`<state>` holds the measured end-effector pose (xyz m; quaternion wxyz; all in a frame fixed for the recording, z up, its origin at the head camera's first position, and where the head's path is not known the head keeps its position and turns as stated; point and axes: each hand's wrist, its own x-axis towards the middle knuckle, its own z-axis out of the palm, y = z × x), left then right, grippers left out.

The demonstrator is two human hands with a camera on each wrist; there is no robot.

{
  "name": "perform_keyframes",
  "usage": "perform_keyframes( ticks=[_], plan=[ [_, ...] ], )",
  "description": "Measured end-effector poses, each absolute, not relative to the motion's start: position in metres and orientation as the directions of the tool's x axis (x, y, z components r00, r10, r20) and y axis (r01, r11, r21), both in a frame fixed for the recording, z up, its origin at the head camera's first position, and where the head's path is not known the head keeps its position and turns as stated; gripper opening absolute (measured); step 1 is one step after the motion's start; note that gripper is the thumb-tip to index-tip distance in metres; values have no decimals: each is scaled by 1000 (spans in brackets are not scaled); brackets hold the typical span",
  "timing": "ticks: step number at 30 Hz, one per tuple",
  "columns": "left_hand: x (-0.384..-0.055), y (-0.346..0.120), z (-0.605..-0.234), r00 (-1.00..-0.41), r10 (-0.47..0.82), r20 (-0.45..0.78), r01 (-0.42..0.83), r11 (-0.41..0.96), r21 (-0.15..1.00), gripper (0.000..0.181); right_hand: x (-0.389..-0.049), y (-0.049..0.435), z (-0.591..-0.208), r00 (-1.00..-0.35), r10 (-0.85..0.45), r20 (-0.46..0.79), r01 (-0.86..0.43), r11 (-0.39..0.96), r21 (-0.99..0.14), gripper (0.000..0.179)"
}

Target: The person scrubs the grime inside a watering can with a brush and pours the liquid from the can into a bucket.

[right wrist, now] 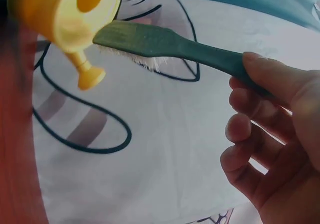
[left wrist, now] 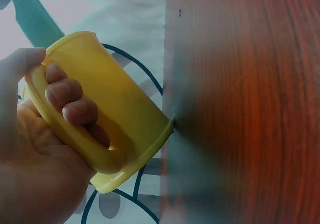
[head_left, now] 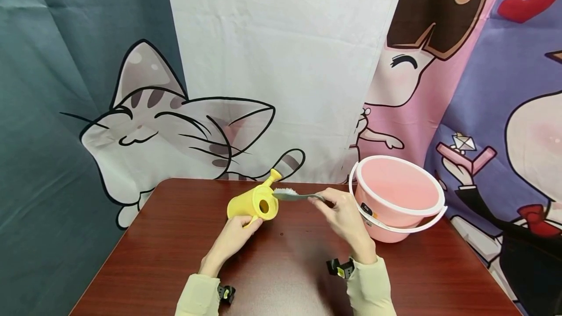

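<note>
My left hand (head_left: 232, 238) grips the handle of a yellow toy watering can (head_left: 243, 206), fingers curled through it in the left wrist view. The can is tilted, its spout pointing up and away and its round top opening turned toward the right. In my right hand (head_left: 349, 218) a green-grey brush (right wrist: 210, 56) is pinched by its handle between thumb and fingers. White bristles (head_left: 285, 191) face upward in the head view. The brush's tip meets the can's top rim in the right wrist view; whether it touches cannot be told.
A pink bucket (head_left: 386, 228) with a white rim and handle stands on the right of the brown wooden table (head_left: 145, 257), just beyond my right hand. Behind the table hangs a cartoon-printed curtain (head_left: 285, 62). Each wrist carries a small black camera (head_left: 340, 268).
</note>
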<state>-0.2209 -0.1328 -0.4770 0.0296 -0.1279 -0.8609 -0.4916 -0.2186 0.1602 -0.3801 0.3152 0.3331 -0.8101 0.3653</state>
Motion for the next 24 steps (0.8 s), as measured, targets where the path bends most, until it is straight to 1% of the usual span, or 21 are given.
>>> perform_keyframes(
  ticks=[5, 8, 14, 24],
  plan=[
    [-221, -133, -478, -965, 190, 182, 253, 482, 838, 49, -228, 162, -391, -542, -297, 786, -773, 545, -327, 14],
    [-221, -133, -478, -964, 191, 183, 255, 483, 838, 48, -235, 162, -400, -536, -304, 788, -765, 570, -300, 17],
    [-220, -134, -476, -964, 200, 173, 250, 472, 845, 48, -248, 159, -421, -583, -333, 741, -721, 632, -284, 14],
    [-219, -133, -475, -965, 202, 167, 245, 466, 850, 49, -263, 152, -460, -687, -318, 654, -620, 725, -299, 23]
  ],
)
